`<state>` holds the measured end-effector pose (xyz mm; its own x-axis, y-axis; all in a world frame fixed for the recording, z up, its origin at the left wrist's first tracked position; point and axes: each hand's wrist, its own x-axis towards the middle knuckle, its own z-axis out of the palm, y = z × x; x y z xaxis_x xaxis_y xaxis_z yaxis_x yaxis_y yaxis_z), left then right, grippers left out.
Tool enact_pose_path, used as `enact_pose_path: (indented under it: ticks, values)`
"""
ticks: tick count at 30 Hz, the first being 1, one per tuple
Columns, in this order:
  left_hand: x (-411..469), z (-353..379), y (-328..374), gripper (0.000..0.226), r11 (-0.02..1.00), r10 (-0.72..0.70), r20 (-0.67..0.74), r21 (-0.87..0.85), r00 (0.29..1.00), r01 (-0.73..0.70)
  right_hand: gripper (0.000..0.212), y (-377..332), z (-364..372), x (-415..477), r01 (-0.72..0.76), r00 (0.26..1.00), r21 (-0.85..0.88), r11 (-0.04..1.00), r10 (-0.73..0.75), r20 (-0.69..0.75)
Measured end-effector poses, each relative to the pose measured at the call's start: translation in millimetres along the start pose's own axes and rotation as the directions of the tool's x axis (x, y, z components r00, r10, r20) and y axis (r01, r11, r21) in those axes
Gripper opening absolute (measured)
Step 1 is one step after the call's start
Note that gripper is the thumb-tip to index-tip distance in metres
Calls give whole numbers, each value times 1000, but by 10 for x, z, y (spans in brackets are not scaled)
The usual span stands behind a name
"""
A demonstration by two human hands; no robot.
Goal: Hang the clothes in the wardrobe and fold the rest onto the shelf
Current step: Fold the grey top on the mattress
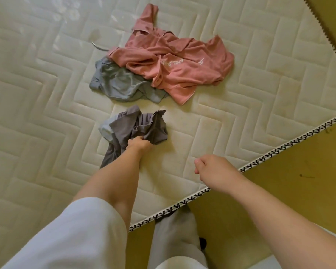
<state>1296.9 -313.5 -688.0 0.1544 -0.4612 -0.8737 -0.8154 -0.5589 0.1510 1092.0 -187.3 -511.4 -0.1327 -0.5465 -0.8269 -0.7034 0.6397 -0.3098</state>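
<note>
Cream quilted mattress (241, 117) fills the view, and three crumpled clothes lie on it. The left hand (140, 143) grips a bunch of the dark grey garment (142, 127), the nearest one, with the fingers closed into the cloth. The right hand (211, 167) hovers near the mattress edge, loosely curled and holding nothing. Farther off, the pink top (182, 63) lies partly over a blue-grey garment (116, 82). I judge the step is picking up one piece. Next, the right hand should probably take a second corner to spread it.
</note>
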Motion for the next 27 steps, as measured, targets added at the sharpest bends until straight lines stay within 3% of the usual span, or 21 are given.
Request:
enact_pose_path:
  ticks: [3, 6, 10, 13, 14, 17, 19, 20, 21, 23, 27]
  values:
    - [13, -2, -85, 41, 997, 10, -147, -70, 989, -21, 42, -6, 3, -5, -13, 1000, 23, 1000, 12, 12]
    - [-345, -174, 24, 16, 984, 148, -293, -48, 944, -169, 41, -12, -7, -100, -15, 1000, 46, 999, 14, 19]
    - [-1011, -480, 211, 18, 908, 415, -228, 36, 881, -418, 37, -48, -65, -249, -2, 999, 23, 1000, 1, 32]
    - [-1662, -768, 340, 27, 771, 637, -173, 179, 752, -612, 26, -95, -116, -351, 21, 1000, 15, 1000, -21, 2]
    - [-1897, -858, 387, 27, 695, 717, -154, 233, 679, -681, 34, -121, -147, -407, 28, 999, 32, 999, -27, -18]
    - [-2658, -1083, 517, 28, 455, 887, -78, 309, 454, -835, 96, -217, -266, -583, 147, 977, 158, 976, -119, -177]
    - [-3119, -1186, 581, 29, 366, 930, -61, 271, 363, -890, 125, -302, -433, -723, 290, 896, 160, 944, -209, -391]
    - [-3309, -1217, 609, 29, 327, 945, -74, 244, 318, -913, 126, -325, -545, -810, 362, 840, 138, 922, -259, -476]
    - [-3469, -1238, 643, 29, 284, 958, -97, 225, 269, -932, 117, -333, -679, -908, 447, 785, 133, 885, -317, -532]
    - [-3703, -1245, 724, 30, 196, 974, -158, 252, 160, -948, 74, -310, -933, -1167, 545, 720, 108, 831, -398, -569]
    - [-3988, -1222, 900, 29, 96, 938, -344, 385, -47, -918, 9, -153, -1358, -1780, 490, 684, -45, 871, -416, -599]
